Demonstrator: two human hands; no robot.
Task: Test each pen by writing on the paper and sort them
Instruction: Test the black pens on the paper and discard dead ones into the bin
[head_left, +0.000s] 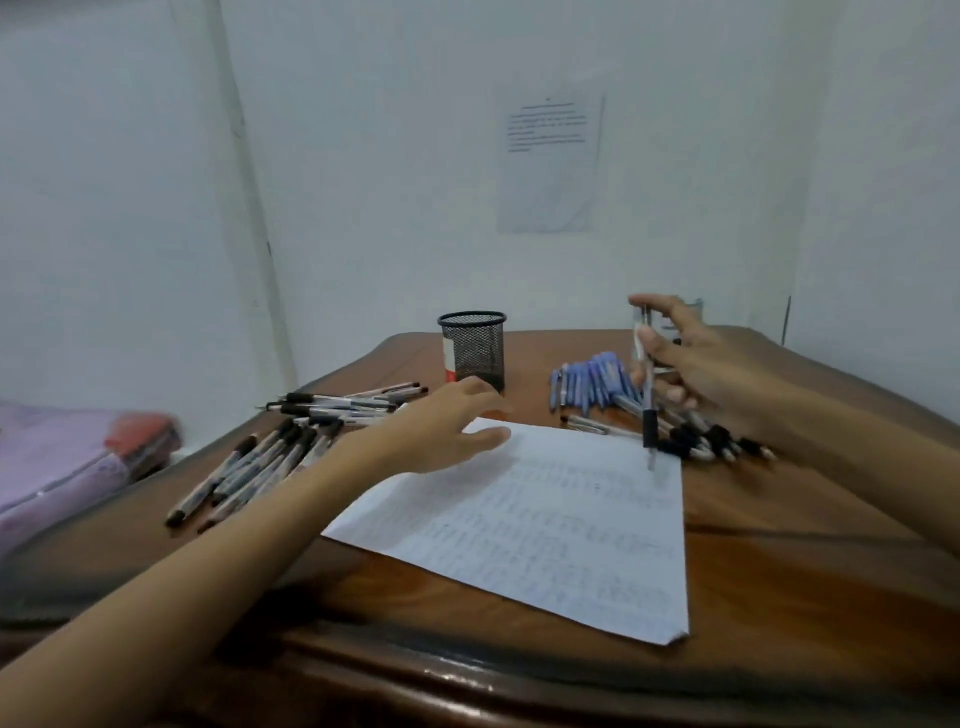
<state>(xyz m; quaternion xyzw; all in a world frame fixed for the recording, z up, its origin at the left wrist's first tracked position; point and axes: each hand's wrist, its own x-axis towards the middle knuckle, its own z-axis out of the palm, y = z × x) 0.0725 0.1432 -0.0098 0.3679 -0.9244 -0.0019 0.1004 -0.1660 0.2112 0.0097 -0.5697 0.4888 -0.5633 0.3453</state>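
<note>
Black-gripped pen (649, 431) is pinched upright in the right hand (727, 364), tip just over the paper's (545, 530) far right corner, while the left hand (441, 431) lies open-fingered at the paper's far left corner; pen piles (270, 457) flank the paper on the table (779, 545), a mesh cup (475, 348) behind it.

Pen piles (270, 457) (675, 415) flank the paper (545, 535).

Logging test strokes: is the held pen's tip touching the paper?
Cannot tell. In the head view the blurred tip of the pen overlaps the paper; neither contact nor gap is plain.
</note>
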